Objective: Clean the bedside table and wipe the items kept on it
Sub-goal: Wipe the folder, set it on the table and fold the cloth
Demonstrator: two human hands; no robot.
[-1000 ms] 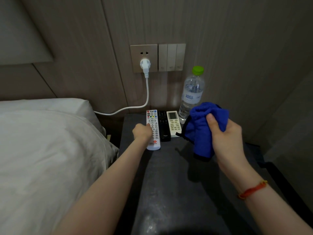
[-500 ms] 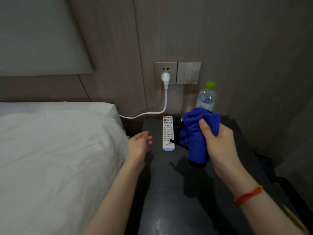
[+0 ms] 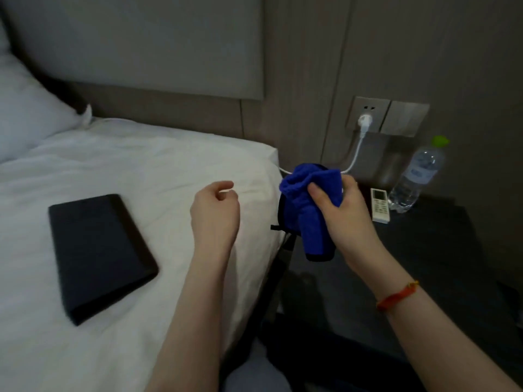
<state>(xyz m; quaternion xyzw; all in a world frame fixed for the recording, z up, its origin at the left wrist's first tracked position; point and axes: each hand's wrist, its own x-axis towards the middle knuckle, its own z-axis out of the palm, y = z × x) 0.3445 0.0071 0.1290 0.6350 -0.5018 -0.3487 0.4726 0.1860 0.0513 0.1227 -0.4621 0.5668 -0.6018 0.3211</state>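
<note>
At the far left a white pillow point(image 3: 25, 108) is seen against the padded headboard point(image 3: 135, 43). On the white bed sheet point(image 3: 127, 171) a flat black rectangular object point(image 3: 99, 256) is laid, well left of the hands. The left hand point(image 3: 215, 213) is held above the right edge of the bed, its fingers loosely curled with nothing in them. Just right of it, the blue cloth point(image 3: 308, 205) is gripped by the right hand point(image 3: 342, 216), thumb pressed across the front and fingers wrapped behind, the bunched cloth hanging down over the gap between the bed and the dark bedside table point(image 3: 424, 264). A red band point(image 3: 396, 297) is worn on the right wrist. On the far part of the table a white remote point(image 3: 379, 205) is laid flat, with a clear water bottle point(image 3: 416, 176) with a green cap standing just beside it on the right. On the wall behind, a white plug point(image 3: 364, 123) is seated in a socket beside a switch plate point(image 3: 407, 118), its cord running down left behind the cloth.
</note>
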